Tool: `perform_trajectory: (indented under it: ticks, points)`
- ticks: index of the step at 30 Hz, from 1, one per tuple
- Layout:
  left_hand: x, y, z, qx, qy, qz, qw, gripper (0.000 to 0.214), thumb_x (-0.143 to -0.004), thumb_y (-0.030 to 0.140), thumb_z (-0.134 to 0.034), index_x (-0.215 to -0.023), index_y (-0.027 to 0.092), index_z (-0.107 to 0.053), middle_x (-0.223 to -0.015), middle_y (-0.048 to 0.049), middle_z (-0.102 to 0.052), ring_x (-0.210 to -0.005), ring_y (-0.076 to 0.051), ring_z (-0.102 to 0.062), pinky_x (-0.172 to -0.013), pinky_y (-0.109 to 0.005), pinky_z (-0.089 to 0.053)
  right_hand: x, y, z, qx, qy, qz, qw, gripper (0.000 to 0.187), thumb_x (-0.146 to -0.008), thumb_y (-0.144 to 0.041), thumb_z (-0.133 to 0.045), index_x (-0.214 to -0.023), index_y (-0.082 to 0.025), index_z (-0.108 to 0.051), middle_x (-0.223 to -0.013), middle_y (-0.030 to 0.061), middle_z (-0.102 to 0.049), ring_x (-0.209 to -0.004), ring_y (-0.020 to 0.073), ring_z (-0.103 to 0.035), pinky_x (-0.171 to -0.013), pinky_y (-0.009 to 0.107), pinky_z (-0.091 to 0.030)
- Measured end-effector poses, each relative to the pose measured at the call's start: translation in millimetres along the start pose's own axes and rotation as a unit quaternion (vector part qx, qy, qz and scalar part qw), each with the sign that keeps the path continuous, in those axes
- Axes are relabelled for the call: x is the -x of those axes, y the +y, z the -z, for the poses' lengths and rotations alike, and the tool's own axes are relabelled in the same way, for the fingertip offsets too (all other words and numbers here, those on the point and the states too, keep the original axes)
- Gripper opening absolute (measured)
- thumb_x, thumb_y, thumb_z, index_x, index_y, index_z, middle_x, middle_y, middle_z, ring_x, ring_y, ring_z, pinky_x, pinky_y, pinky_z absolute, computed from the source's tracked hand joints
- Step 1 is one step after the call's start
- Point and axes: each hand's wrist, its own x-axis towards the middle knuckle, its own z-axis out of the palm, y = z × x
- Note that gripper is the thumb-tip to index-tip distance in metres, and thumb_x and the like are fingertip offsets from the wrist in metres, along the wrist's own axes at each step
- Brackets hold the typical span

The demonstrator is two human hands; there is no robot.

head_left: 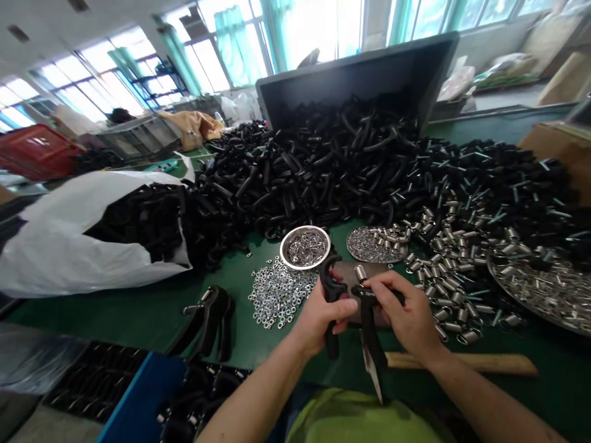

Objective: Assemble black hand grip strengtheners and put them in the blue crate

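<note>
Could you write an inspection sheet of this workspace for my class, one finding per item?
Surface: flat green tabletop, largely covered on its far side.
Job's things: black curved handle, black lettered handle, silver metal coil spring at its upper end.
Clutter: heaped black curved parts, loose silver coil springs, small silver ring-shaped nuts, pale-brown flat wooden strip.
Grip: left hand holds the curved handle; right hand pinches the lettered one.
Cables: nothing seen.
Surroundings: tipped grey plastic crate, white sack, bright windows.
</note>
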Motion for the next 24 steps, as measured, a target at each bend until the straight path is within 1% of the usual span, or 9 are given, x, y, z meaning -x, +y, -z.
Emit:
perform_trajectory:
  ticks: [4,9,14,16,18,20,21,23,24]
  points:
    - [2,-2,-11.6,0.002,0.006,0.015,1.000,0.059,-0.058,0.030,-0.079,-0.096,0.023,-0.035,-0.055,0.0123,-0.040,-0.034,-0.001,-0.028,-0.030,-0.011,-0.021,4,-5,2,0.016,0.028,0.022,0.999,0.027,-0.088,-0.038,-0.047,-0.073,-0.019,-0.060,-0.063,-0.0017,-0.058,-0.056,0.0114,-0.053,-0.053,0.021,-0.040]
    - [9,3,-17.5,-0.050,0.002,0.061,0.997,0.057,-0.059,0.032,-0.078,-0.096,0.024,-0.035,-0.051,0.0132,-0.037,-0.033,-0.001,-0.026,-0.031,-0.012,-0.019,7,-8,6,0.045,0.012,0.064,0.997,0.026,-0.087,-0.035,-0.047,-0.069,-0.020,-0.057,-0.061,-0.0019,-0.058,-0.058,0.0119,-0.054,-0.055,0.021,-0.041]
    - [16,0,-23.3,-0.123,0.064,0.060,0.989,0.057,-0.059,0.035,-0.078,-0.098,0.023,-0.038,-0.054,0.0121,-0.039,-0.035,-0.001,-0.028,-0.034,-0.013,-0.023,9,-5,5,0.067,-0.010,0.081,0.994,0.024,-0.086,-0.032,-0.047,-0.067,-0.020,-0.055,-0.056,-0.0033,-0.056,-0.052,0.0104,-0.052,-0.052,0.021,-0.039]
    - [15,-4,-22.9,-0.140,0.073,0.061,0.985,0.058,-0.059,0.036,-0.077,-0.101,0.023,-0.040,-0.057,0.0109,-0.042,-0.036,-0.001,-0.031,-0.034,-0.014,-0.025,7,-1,5,0.071,-0.034,0.083,0.993,0.023,-0.087,-0.031,-0.047,-0.067,-0.020,-0.055,-0.058,-0.0032,-0.056,-0.054,0.0105,-0.053,-0.054,0.021,-0.040]
    - [13,-7,-20.3,-0.132,0.077,0.067,0.986,0.061,-0.060,0.035,-0.077,-0.107,0.023,-0.041,-0.063,0.0092,-0.046,-0.037,-0.001,-0.033,-0.033,-0.014,-0.025,3,3,6,0.073,-0.070,0.080,0.992,0.024,-0.088,-0.030,-0.045,-0.069,-0.019,-0.055,-0.060,-0.0028,-0.057,-0.056,0.0106,-0.054,-0.055,0.021,-0.040]
    - [9,-9,-15.9,-0.106,0.078,0.067,0.989,0.065,-0.061,0.033,-0.075,-0.114,0.022,-0.040,-0.065,0.0080,-0.047,-0.038,-0.002,-0.035,-0.032,-0.014,-0.023,-2,7,8,0.076,-0.108,0.104,0.986,0.023,-0.089,-0.030,-0.044,-0.074,-0.019,-0.057,-0.066,-0.0012,-0.060,-0.062,0.0117,-0.056,-0.059,0.022,-0.041]
    - [8,-10,-13.4,-0.090,0.078,0.065,0.991,0.067,-0.062,0.033,-0.074,-0.118,0.022,-0.039,-0.065,0.0077,-0.047,-0.039,-0.002,-0.035,-0.032,-0.013,-0.023,-4,9,9,0.082,-0.115,0.128,0.982,0.021,-0.089,-0.030,-0.044,-0.077,-0.019,-0.057,-0.071,0.0001,-0.061,-0.066,0.0128,-0.057,-0.063,0.023,-0.042]
    - [5,-10,-8.4,-0.077,0.074,0.060,0.992,0.069,-0.064,0.033,-0.072,-0.123,0.023,-0.037,-0.065,0.0077,-0.046,-0.039,-0.003,-0.035,-0.033,-0.014,-0.023,-5,14,10,0.101,-0.099,0.176,0.974,0.018,-0.088,-0.031,-0.046,-0.082,-0.019,-0.058,-0.076,0.0029,-0.062,-0.073,0.0153,-0.058,-0.069,0.027,-0.043]
    - [5,-9,-6.2,-0.091,0.074,0.052,0.992,0.072,-0.065,0.032,-0.072,-0.126,0.024,-0.035,-0.066,0.0072,-0.048,-0.041,-0.003,-0.037,-0.034,-0.014,-0.026,-4,17,10,0.109,-0.080,0.178,0.975,0.019,-0.088,-0.033,-0.046,-0.084,-0.019,-0.058,-0.077,0.0040,-0.062,-0.074,0.0163,-0.058,-0.070,0.028,-0.043]
